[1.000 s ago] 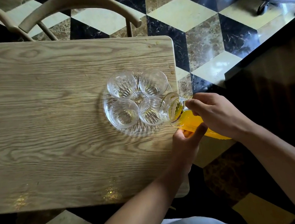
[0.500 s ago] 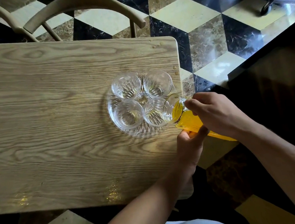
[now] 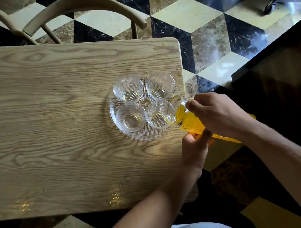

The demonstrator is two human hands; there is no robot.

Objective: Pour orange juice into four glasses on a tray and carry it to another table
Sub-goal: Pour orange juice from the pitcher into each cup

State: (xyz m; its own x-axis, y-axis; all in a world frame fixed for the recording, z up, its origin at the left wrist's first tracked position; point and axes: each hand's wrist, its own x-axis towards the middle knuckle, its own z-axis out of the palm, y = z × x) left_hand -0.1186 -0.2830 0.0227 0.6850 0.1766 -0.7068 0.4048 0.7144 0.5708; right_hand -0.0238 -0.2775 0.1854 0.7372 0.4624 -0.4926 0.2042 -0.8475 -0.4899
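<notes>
Orange juice fills a clear glass carafe (image 3: 188, 121), which the person holds tilted w/ both hands at the right end of the light wooden table (image 3: 47, 121). The right hand (image 3: 217, 114) is curled over the carafe's neck and upper body; the left hand (image 3: 195, 150) grips it from below, thumb against the glass. So both hands are closed around the carafe, none is free.

The carafe's wide mouth hangs just over the rim of the near-right clear ribbed glass (image 3: 157, 115), one of four that stand close together on a round clear patterned glass tray (image 3: 121, 132). The other three are the near-left glass (image 3: 130, 117), the far-left glass (image 3: 128, 88) and the far-right glass (image 3: 160, 85). The tray sits near the table's right edge.

How far: I judge the pouring is at its very start. Juice reaches the lip of the carafe, but I see no clear stream yet. All four glasses look nearly empty; there is maybe a pale trace at the bottoms, too faint to say for sure. Left to do, approx. everything: fill four glasses, put the carafe down, lift the tray, carry it to the other table.

Some small drops lie on the table near the far right corner. A curved wooden chair back (image 3: 80, 8) stands behind the table, on a floor of black, cream and brown tiles (image 3: 198, 12).
</notes>
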